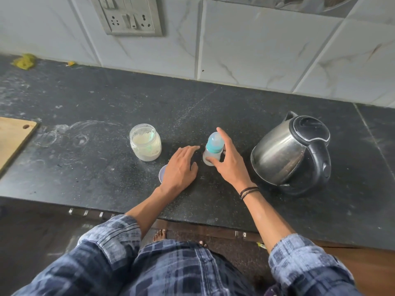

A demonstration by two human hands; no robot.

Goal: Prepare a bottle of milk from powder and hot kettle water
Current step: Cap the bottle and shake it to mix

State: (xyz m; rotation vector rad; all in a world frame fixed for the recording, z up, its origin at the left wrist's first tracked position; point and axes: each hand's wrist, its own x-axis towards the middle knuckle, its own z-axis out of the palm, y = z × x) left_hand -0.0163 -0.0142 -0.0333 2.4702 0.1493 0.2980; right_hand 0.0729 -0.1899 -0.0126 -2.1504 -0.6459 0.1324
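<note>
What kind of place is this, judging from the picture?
Most likely a home kitchen: a dark stone counter against a tiled wall, an electric kettle, and a wooden cutting board at the left edge.

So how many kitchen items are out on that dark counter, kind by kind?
Kettles: 1, the steel kettle.
Baby bottles: 1, the baby bottle, teal-capped.
Jars: 1, the powder jar, open.
Scoops: 1, the green scoop inside that jar.
Lids: 1, the round lid, partly under the left hand.
Boards: 1, the wooden board.
Total: 6.
</note>
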